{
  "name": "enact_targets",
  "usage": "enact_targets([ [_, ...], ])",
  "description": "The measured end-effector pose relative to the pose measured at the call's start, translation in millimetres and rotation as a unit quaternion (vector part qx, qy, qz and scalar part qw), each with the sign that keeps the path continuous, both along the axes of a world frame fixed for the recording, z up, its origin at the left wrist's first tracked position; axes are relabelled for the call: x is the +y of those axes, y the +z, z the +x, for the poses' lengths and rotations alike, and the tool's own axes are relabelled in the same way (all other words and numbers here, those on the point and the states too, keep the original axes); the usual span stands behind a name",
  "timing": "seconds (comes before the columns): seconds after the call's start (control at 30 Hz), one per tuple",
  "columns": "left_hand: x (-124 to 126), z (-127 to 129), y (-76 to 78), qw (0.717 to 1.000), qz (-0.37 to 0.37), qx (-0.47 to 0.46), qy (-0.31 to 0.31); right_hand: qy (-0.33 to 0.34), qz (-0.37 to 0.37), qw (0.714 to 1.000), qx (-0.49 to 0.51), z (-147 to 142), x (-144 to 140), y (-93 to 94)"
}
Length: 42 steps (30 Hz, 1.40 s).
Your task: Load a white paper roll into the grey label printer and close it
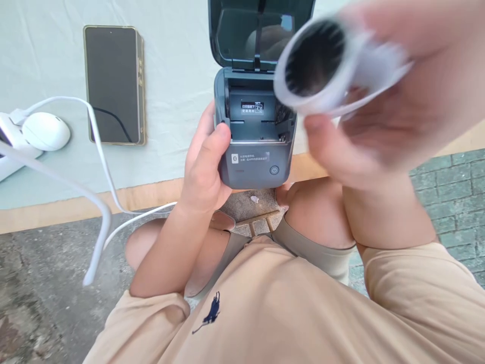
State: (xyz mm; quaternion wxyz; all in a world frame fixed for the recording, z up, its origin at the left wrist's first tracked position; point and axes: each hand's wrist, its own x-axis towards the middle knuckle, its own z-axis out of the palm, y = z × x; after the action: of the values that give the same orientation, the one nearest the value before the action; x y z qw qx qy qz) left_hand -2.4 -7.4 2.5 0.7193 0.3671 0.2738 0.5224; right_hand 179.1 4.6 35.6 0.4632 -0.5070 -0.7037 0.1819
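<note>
A small dark label printer (250, 162) sits at the table's near edge with its lid (261, 35) raised, so its hollow paper bay shows. On its front are a power button and a small printed label. My left hand (206, 156) grips the printer's left side, thumb on the upper corner. Up close to the camera, my right hand (397, 106) holds a white label roll (352, 65), blurred by motion. The roll's round end with a dark core faces left, and a loose strip curls off it. It hangs above the printer's right side and covers part of it.
A phone (113, 86) in a clear case lies on the pale cloth (178, 60) at the left. Beside it are a white power strip (11, 131), a white rounded plug (45, 131) and white cables (102, 146) that loop over the table's wooden edge (151, 192).
</note>
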Motion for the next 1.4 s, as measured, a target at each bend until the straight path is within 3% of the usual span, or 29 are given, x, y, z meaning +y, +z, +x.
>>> enact_targets([
  [0.1,-3.3,1.6,1.3,1.000,0.020,0.016,0.009,0.085,0.050,0.987,-0.124,-15.6,-8.6,12.2],
  [0.2,-4.8,1.8,0.9,0.999,0.027,0.040,0.001,0.056,0.046,0.969,-0.236,-17.1,-10.0,20.1],
  [0.3,-4.3,1.7,0.0,0.998,0.033,0.046,-0.001,0.040,0.041,0.957,-0.283,-13.7,-8.4,18.7],
  [0.47,-3.7,1.7,3.0,0.999,0.017,0.047,-0.013,0.039,0.073,0.957,-0.278,-11.9,-4.6,11.5],
  [0.73,-3.6,2.7,2.5,0.997,0.038,0.062,-0.013,0.023,-0.028,0.946,-0.321,-11.7,-3.1,15.1],
  [0.97,-3.0,3.5,0.2,0.996,0.056,0.073,-0.008,0.032,0.056,0.952,-0.298,-12.6,-4.7,14.7],
  [1.07,-2.0,2.5,-1.8,0.995,0.063,0.076,-0.010,0.055,0.002,0.954,-0.294,-11.9,-1.4,13.1],
  [1.23,0.1,1.9,-3.6,0.994,0.070,0.085,-0.027,0.036,-0.089,0.945,-0.312,-10.7,2.0,18.2],
  [1.33,-0.5,3.2,-2.4,0.995,0.059,0.081,-0.029,0.021,-0.087,0.944,-0.318,-11.9,1.2,17.8],
  [1.4,-1.0,3.9,-1.0,0.996,0.033,0.075,-0.018,0.016,-0.044,0.955,-0.294,-12.8,-0.1,15.3],
])
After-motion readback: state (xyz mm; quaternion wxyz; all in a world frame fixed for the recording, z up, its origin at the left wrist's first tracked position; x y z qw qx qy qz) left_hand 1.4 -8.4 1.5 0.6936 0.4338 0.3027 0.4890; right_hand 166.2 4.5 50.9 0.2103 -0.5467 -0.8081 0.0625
